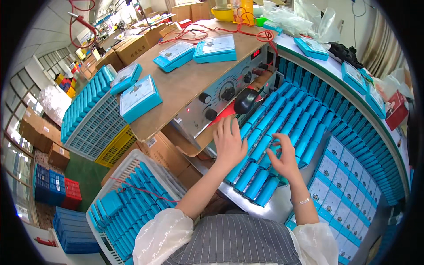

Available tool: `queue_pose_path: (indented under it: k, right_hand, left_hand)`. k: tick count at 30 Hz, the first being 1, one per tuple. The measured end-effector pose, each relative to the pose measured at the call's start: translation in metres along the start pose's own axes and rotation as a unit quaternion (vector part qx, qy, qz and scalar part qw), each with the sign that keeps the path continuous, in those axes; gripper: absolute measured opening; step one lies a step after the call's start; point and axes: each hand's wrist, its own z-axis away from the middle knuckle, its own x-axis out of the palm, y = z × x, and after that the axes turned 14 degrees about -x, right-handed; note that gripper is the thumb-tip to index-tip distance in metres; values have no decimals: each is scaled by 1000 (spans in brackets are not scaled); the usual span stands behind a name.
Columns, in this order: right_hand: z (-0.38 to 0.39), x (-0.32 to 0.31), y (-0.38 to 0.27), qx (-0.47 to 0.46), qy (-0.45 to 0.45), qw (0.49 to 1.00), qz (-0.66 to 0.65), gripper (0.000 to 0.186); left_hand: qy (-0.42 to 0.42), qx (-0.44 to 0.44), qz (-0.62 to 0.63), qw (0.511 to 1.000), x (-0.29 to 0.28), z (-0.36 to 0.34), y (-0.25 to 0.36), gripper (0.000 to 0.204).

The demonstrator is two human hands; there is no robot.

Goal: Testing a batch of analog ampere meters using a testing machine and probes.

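Both bare forearms come up from the lower edge and reach forward, near each other. The left hand lies flat, palm down, with its fingers stretched and a little spread, pointing away from the body. The right hand is also palm down, but its fingers are bent and curl downward. A thin bracelet sits on the right wrist.

The left hand covers the ends of several blue cells, and the right hand hides others beneath its palm. The metal test unit's dial markings are too small to tell. The white crate of blue packs runs out of the lower edge, behind the person's sleeve.
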Motion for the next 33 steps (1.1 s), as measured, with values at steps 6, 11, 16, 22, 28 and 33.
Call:
queue_pose_path:
  k: [6, 11, 16, 22, 28, 33]
  right_hand:
    - [-75, 34, 32, -41, 56, 982, 177, 69]
    - [-108, 59, 43, 107, 36, 980, 166, 95]
    - [-124, 69, 45, 164, -19, 971, 172, 90]
    - [-128, 72, 42, 224, -18, 966, 126, 87]
    - [-128, 82, 45, 234, 84, 965, 86, 90]
    - [-114, 75, 70, 196, 155, 967, 57, 85]
  left_hand:
    - [19, -34, -93, 995, 31, -22, -4, 65]
    - [19, -59, -150, 987, 47, -21, -9, 56]
    - [58, -60, -163, 983, 42, -39, -11, 55]
    - [71, -37, -120, 990, 40, -37, -7, 24]
    - [111, 15, -51, 992, 52, -45, -23, 17]
    - [127, 50, -11, 991, 55, -47, -25, 7]
